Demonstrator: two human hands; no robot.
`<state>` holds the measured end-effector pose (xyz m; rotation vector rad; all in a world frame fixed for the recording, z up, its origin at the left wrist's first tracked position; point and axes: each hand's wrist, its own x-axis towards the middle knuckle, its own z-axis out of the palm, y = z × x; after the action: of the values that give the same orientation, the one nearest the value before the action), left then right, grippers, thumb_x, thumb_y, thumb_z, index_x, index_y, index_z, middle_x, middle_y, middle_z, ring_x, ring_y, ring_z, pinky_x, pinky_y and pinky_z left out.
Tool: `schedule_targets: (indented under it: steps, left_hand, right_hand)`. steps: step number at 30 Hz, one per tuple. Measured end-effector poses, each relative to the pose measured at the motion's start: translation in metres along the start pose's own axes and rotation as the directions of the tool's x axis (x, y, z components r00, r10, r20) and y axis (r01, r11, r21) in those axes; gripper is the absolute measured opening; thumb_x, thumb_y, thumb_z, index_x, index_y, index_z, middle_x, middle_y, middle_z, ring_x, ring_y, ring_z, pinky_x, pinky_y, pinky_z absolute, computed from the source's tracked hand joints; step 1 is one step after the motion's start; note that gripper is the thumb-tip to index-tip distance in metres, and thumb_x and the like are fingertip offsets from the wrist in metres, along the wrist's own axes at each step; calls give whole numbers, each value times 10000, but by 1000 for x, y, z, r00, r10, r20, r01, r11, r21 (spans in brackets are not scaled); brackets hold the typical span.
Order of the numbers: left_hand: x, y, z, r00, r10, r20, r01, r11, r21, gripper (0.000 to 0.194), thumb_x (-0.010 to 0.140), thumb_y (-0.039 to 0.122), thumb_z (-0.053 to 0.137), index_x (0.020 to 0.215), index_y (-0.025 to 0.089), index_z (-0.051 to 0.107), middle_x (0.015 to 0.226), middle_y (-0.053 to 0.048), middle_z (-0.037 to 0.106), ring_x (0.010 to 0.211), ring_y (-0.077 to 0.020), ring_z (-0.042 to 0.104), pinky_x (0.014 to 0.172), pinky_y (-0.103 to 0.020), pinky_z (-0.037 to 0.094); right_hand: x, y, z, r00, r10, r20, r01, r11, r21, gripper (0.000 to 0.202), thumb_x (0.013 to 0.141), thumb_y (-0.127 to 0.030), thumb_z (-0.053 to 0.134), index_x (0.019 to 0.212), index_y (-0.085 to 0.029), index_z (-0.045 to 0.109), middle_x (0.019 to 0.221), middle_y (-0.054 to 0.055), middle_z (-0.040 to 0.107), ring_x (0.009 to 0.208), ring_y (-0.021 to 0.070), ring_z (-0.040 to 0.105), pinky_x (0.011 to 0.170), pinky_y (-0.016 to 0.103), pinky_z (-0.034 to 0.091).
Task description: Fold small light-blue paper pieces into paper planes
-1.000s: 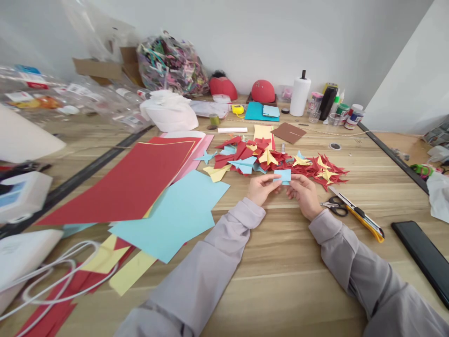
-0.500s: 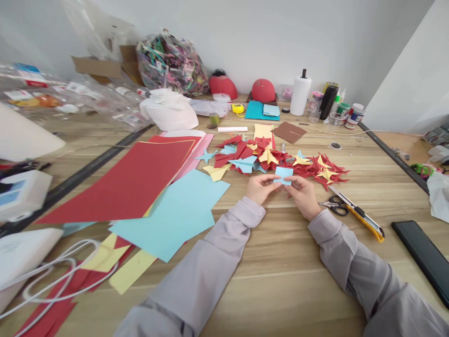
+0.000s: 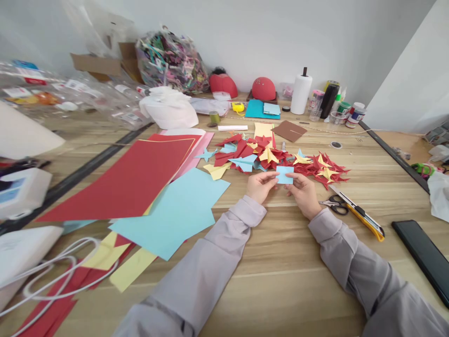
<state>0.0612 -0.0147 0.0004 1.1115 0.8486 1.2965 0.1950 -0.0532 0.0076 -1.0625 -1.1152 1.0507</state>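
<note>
A small light-blue square of paper [image 3: 285,175] is held up between both hands above the table. My left hand [image 3: 260,186] pinches its left edge, and my right hand [image 3: 303,194] grips the right edge. Just beyond them lies a heap of folded paper pieces, with a blue paper plane [image 3: 243,162], a yellow paper plane [image 3: 216,171] and yellow folded stars [image 3: 327,174] among many red ones [image 3: 242,150]. To the right of my right hand are black-handled scissors [image 3: 337,204] and a yellow utility knife [image 3: 363,217].
Large red sheets [image 3: 133,178] and light-blue sheets [image 3: 175,210] lie on the left, near a coiled white cable [image 3: 72,255]. A phone [image 3: 423,257] lies at the right. Along the back stand a white bottle [image 3: 301,93], paint jars [image 3: 355,117] and a stuffed clear bag [image 3: 171,61].
The blue paper square has turned slightly and now shows more of its face between the fingers. Both hands stay in nearly the same place.
</note>
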Motion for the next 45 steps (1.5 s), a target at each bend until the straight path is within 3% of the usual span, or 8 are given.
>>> schedule_targets:
  steps: [5, 10, 17, 22, 31, 36, 41, 45]
  left_hand:
    - [0, 0, 0, 1000, 23, -17, -22, 999, 30, 283, 541, 258, 743, 792, 131, 710, 684, -30, 661, 573, -109, 566, 533, -255, 522]
    - [1, -1, 0, 999, 9, -39, -8, 1000, 28, 276, 539, 258, 740, 784, 133, 714, 691, -34, 669, 585, -113, 572, 542, -257, 526]
    - [1, 0, 0, 999, 4, -41, -3, 1000, 23, 269, 528, 255, 747, 770, 141, 717, 673, -29, 669, 607, -121, 583, 559, -256, 523]
    - [0, 3, 1, 1000, 2, 4, -2, 998, 58, 257, 514, 229, 755, 752, 140, 717, 644, -30, 674, 562, -112, 574, 551, -251, 508]
    - [-3, 10, 2, 998, -1, 70, -6, 995, 96, 281, 485, 235, 778, 732, 131, 694, 671, -46, 684, 630, -160, 620, 647, -322, 525]
    - [-3, 10, 3, 994, -64, 89, 62, 998, 23, 319, 454, 224, 786, 704, 125, 615, 610, -18, 657, 531, -128, 594, 584, -295, 509]
    - [-3, 10, 3, 991, -109, 84, 109, 994, -3, 458, 426, 196, 795, 769, 154, 495, 564, 20, 637, 485, -122, 589, 525, -258, 477]
    - [-3, 10, 2, 985, -119, 125, 116, 993, 32, 458, 464, 214, 787, 801, 153, 482, 551, 22, 627, 493, -128, 593, 542, -262, 468]
  right_hand:
    - [1, 0, 0, 1000, 11, -27, -12, 999, -52, 215, 576, -275, 721, 758, -188, 645, 597, -26, 540, 536, 107, 480, 479, 247, 459]
    - [1, 1, -1, 1000, -1, -15, -1, 996, -86, 224, 602, -305, 717, 784, -188, 660, 571, -28, 527, 515, 105, 476, 480, 248, 453]
    - [0, -1, 0, 999, -29, -38, 25, 993, -115, 259, 627, -402, 697, 773, -189, 665, 764, 26, 612, 607, 125, 532, 488, 250, 471]
    - [-1, -4, 0, 997, -19, -71, 12, 995, -98, 292, 652, -435, 682, 762, -180, 594, 599, -18, 568, 523, 109, 518, 458, 234, 434]
    - [1, -1, -2, 991, -70, -116, 58, 993, -106, 304, 672, -436, 668, 751, -211, 479, 619, -41, 537, 545, 109, 512, 460, 220, 408]
    - [2, 0, -3, 983, -129, -130, 115, 987, -110, 242, 687, -384, 663, 726, -205, 506, 674, -27, 564, 625, 112, 524, 611, 249, 436]
    - [2, 1, -4, 985, -68, -156, 64, 998, -27, 266, 668, -403, 677, 724, -200, 515, 640, -26, 570, 580, 108, 506, 534, 237, 420]
    - [2, 2, -5, 983, -52, -174, 53, 999, 3, 283, 649, -410, 694, 718, -197, 522, 640, -24, 584, 583, 110, 518, 526, 234, 428]
